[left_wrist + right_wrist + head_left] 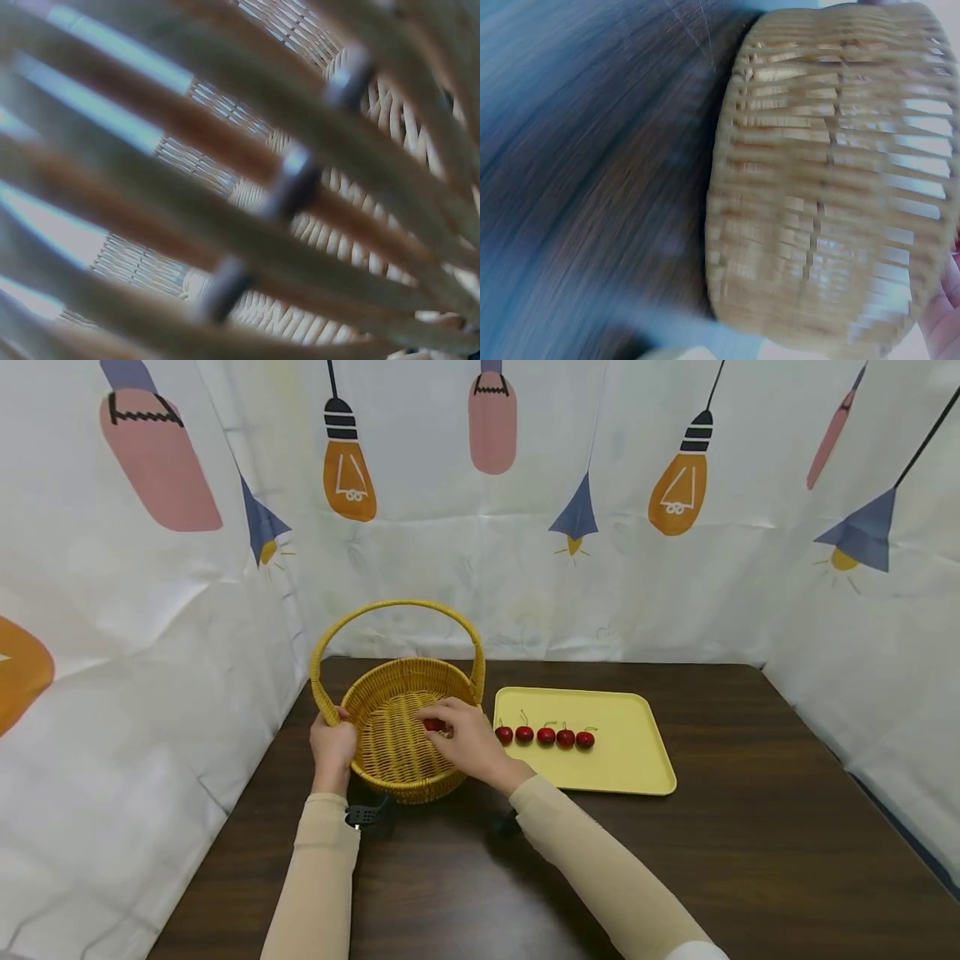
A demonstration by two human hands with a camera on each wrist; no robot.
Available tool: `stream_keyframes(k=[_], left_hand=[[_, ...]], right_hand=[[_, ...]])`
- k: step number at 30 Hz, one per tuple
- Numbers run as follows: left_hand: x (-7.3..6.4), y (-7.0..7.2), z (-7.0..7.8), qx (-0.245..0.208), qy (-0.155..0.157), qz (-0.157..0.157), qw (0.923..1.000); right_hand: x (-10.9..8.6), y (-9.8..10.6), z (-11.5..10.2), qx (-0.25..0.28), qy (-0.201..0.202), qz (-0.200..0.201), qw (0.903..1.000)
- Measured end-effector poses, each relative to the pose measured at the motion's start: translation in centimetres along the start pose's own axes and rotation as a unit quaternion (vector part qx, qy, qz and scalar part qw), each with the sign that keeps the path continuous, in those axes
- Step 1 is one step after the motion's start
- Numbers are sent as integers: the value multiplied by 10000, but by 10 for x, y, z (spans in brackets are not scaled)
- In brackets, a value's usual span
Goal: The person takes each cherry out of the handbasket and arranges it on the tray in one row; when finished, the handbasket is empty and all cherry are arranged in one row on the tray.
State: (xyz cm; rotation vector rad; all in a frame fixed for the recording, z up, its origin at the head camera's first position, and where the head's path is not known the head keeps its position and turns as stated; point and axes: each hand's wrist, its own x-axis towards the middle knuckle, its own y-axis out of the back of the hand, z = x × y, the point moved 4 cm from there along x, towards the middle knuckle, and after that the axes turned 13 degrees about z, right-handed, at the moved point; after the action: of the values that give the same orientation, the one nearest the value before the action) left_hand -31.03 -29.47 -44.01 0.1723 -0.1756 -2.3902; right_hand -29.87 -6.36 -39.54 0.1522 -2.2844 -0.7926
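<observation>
A yellow wicker basket (pixel 405 789) with a tall arched handle stands on the table, and my left hand (pixel 333 747) grips the lower left end of that handle. Over the basket's right part, my right hand (pixel 468 739) pinches a dark red cherry (pixel 433 725) between thumb and fingers. Several more cherries (pixel 546 737) with stems lie in a row on a yellow tray (pixel 622 760) to the right. In the left wrist view, blurred basket strands (pixel 225 180) fill the picture. The right wrist view has the basket's woven side (pixel 817 187), with part of my right hand (pixel 941 307) at the edge.
The dark wooden table (pixel 750 827) carries the basket and the tray side by side near its back edge. A white curtain (pixel 525 577) printed with lamps and bulbs hangs behind and along both sides.
</observation>
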Motion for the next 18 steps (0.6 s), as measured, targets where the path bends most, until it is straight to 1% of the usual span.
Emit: stream_keyframes(k=[3, 6, 11, 14, 18], left_hand=[[-1, 0, 0, 19, 6, 46, 10000], [-1, 2, -2, 28, 18, 59, 10000], [0, 2, -3, -25, -2, 8, 10000], [0, 1, -2, -29, 23, -12, 10000], [1, -1, 0, -40, 3, -42, 10000]], right_hand=[[-6, 14, 6, 263, -47, 222, 9994], [-15, 26, 11, 407, -152, 293, 9986], [-25, 48, 18, 446, -247, 490, 9975], [-31, 61, 27, 447, -366, 652, 9962], [-41, 81, 45, 386, -752, 948, 9919]])
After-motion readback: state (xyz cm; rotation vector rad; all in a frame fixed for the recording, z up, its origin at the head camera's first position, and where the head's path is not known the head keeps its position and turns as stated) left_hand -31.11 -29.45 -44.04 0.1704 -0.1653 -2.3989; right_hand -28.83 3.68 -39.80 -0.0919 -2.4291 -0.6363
